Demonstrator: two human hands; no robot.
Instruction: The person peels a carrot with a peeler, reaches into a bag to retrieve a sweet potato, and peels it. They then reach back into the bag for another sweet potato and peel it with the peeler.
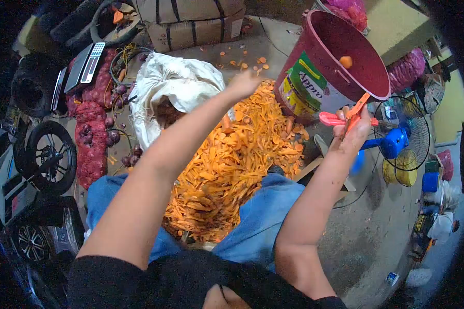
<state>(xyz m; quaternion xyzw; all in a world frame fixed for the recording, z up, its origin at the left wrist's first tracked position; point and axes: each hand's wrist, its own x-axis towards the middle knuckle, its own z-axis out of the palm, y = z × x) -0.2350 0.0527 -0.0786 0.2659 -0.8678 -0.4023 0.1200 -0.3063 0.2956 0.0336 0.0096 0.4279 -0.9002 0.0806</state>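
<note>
My left hand (245, 84) reaches forward over the far edge of a heap of orange peelings (227, 165); it is smeared, and whether it holds anything I cannot make out. To its left lies an open white sack (175, 77). My right hand (353, 131) is closed round a red-handled peeler (334, 119) and an orange strip or piece beside it, near the rim of a large red bucket (314, 67). An orange chunk (346, 62) shows inside the bucket.
Red net sacks of onions (91, 139) and a scale (85, 67) are at the left, near tyres (49, 154). Cardboard boxes (193, 23) stand at the back. A blue fan (394, 143) is at the right. People (441, 226) are at the far right.
</note>
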